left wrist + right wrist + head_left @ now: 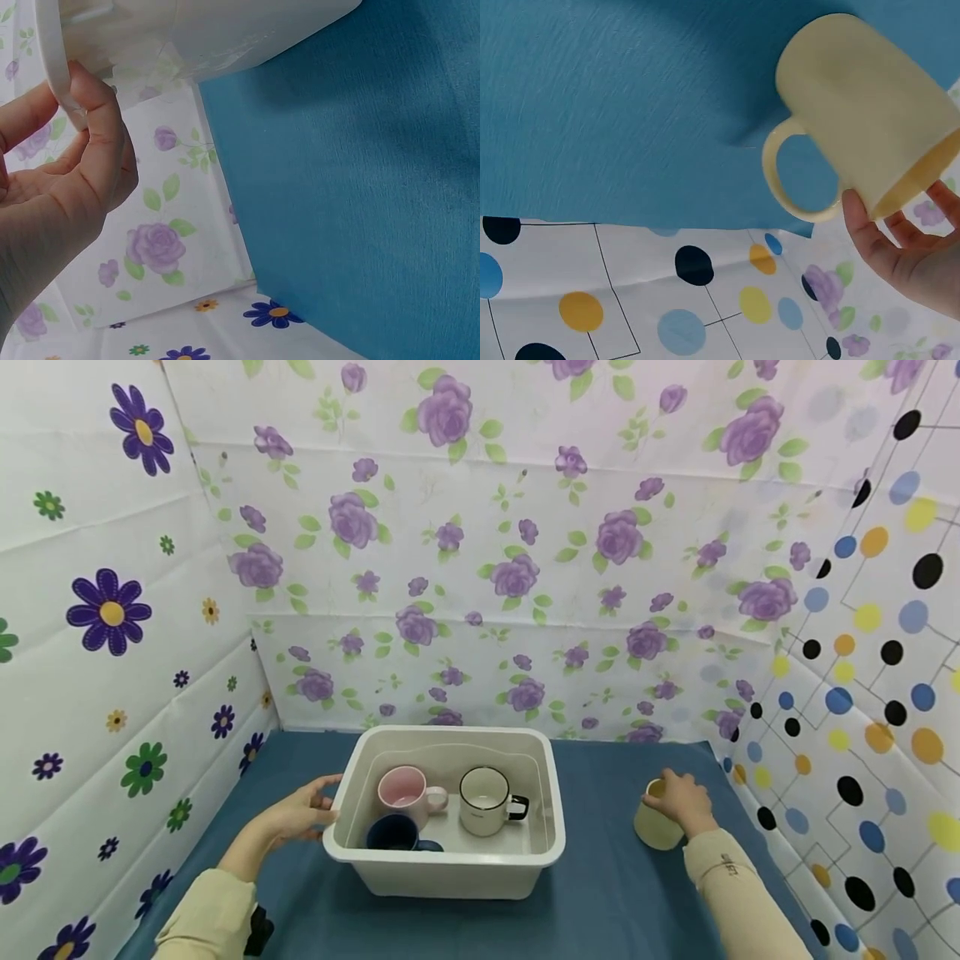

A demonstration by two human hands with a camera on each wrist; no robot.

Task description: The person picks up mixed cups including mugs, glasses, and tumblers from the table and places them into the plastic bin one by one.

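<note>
My left hand [300, 810] is at the left side of a white plastic tub [450, 878]. In the left wrist view, its thumb and fingers [101, 142] pinch the tub's rim [52, 52]. Off to the right of the tub, my right hand [684, 802] grips a pale yellow mug [656, 828] from above by its rim. The right wrist view shows this mug's loop handle [774, 169] beside the fingers [870, 232]. Whether the mug's base touches the cloth, I cannot tell.
Inside the tub stand a pink mug [405, 792], a cream mug [483, 802] with a black rim, and a dark blue mug [393, 833]. Blue cloth [600, 893] covers the table. Patterned sheets [480, 568] enclose the back and both sides.
</note>
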